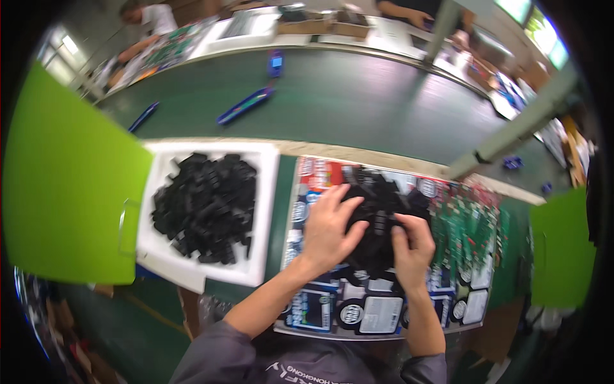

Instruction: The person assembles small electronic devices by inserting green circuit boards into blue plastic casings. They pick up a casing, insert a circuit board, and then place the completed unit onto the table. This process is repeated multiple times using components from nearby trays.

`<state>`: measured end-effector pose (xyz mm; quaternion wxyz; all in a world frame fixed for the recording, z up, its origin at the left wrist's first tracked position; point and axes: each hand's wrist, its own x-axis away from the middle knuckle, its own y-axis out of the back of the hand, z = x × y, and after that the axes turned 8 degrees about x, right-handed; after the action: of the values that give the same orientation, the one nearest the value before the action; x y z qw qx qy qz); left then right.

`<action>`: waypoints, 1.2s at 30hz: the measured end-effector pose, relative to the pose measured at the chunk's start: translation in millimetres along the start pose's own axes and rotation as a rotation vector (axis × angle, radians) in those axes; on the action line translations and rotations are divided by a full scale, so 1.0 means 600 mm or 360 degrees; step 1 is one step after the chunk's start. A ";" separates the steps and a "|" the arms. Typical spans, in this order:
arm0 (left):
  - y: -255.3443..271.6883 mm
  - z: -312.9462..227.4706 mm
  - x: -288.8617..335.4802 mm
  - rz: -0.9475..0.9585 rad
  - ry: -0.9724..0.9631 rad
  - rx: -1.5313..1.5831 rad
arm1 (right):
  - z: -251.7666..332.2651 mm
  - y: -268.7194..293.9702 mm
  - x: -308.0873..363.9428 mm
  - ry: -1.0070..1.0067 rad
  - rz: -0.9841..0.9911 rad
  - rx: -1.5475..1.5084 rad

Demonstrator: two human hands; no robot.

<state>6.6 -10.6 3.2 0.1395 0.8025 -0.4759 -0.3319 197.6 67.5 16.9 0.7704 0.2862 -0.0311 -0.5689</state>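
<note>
A heap of small black plastic parts [371,253] lies on a printed sheet [345,313] in front of me. My left hand [327,227] reaches over the heap's left side, its fingers spread and nothing plainly held. At the heap's right side my right hand [414,246] is closed, thumb against forefinger, at the end of a black plastic part [380,223] with lighter marks. That part lies between my two hands; its exact outline blends into the black heap. Right of my right hand sits a pile of green circuit boards [470,224] with thin red wires.
On the left stands a white foam tray [268,192] filled with black parts. Green panels [70,185] flank the workspace. Beyond it runs a dark green conveyor belt [358,96] carrying blue-purple devices [245,105]. A grey post [511,131] rises at right. People work across the belt.
</note>
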 end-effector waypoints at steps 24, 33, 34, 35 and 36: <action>0.029 -0.008 -0.012 0.0070 0.0220 0.0209 | -0.006 0.001 -0.005 -0.0298 -0.0103 -0.0696; 0.020 -0.014 -0.009 0.0078 0.0171 0.0144 | -0.016 0.008 -0.007 -0.0092 -0.0053 -0.0431; 0.023 -0.017 -0.009 0.0086 0.0180 0.0125 | -0.017 0.005 -0.004 -0.0110 -0.0013 -0.0462; 0.021 -0.018 -0.010 0.0104 0.0181 0.0127 | -0.019 0.003 -0.002 -0.0142 -0.0029 -0.0506; 0.015 -0.020 -0.011 0.0114 0.0170 0.0144 | -0.019 0.005 -0.002 -0.0144 -0.0056 -0.0555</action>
<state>6.4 -10.4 19.4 0.1399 0.8070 -0.5107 -0.2616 204.1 73.6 9.0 0.7962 0.1230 0.0384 -0.5912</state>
